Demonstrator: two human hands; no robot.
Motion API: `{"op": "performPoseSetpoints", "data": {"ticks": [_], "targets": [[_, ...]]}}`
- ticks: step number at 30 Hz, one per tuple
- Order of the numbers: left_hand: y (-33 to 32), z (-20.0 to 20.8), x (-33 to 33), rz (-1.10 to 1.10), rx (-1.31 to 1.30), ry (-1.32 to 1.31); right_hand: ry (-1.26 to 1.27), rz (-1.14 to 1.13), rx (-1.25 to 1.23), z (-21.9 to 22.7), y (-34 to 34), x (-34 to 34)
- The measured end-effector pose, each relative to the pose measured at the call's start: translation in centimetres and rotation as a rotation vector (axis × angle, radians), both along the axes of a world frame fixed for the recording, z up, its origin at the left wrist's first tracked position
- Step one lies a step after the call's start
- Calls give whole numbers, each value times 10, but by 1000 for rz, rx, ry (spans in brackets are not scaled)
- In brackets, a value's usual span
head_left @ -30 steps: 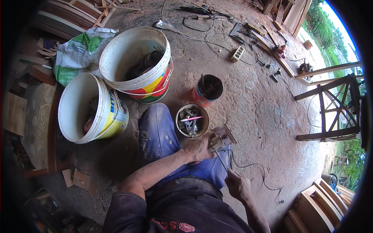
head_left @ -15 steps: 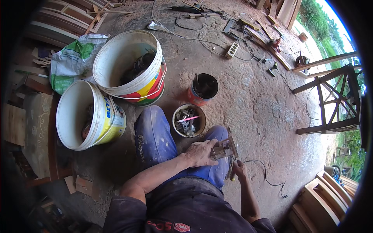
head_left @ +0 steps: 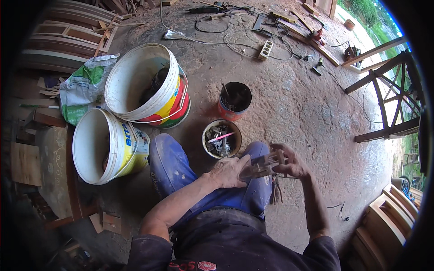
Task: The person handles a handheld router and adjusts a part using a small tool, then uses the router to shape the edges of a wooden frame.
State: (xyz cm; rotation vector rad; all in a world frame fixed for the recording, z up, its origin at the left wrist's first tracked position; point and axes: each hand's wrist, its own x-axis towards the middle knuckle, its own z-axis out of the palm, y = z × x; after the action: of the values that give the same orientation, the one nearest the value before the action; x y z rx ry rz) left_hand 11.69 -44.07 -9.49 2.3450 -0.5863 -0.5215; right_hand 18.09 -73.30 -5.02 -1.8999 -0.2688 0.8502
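Observation:
Over my right thigh, my left hand (head_left: 229,172) grips the body of a small power tool that looks like a trim router (head_left: 262,165), lying roughly sideways. My right hand (head_left: 291,161) is curled round the tool's base end, at its open frame and plate. Motion blur hides the fine detail there and the fingertips in part. Beside my right knee is a dark thin-handled hand tool (head_left: 276,192), perhaps pliers, touched by neither hand. Just beyond my knees stands a small tub (head_left: 206,148) of metal parts, with a pink stick (head_left: 221,137) across it.
A red bucket (head_left: 229,115) with dark contents stands behind the tub. Two large white buckets (head_left: 110,153) (head_left: 135,118) stand to the left, near a white-green sack (head_left: 86,86). A power strip (head_left: 266,50), cords and tools lie far off. At right are a wooden frame (head_left: 384,106) and a plug (head_left: 346,219).
My right hand has let go of the hand tool and moved up to the trim router's base end. The trim router has turned a little in my left hand, and the view has shifted slightly.

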Motion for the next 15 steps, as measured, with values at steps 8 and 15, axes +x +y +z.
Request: {"op": "performPoseSetpoints", "data": {"ticks": [8,15], "targets": [[41,-40,1,671,-84,58,-438,-495,-647,-73,-74,81],[81,-120,1,1658,-657,658,-320,-457,-988,-168,-43,102]]}}
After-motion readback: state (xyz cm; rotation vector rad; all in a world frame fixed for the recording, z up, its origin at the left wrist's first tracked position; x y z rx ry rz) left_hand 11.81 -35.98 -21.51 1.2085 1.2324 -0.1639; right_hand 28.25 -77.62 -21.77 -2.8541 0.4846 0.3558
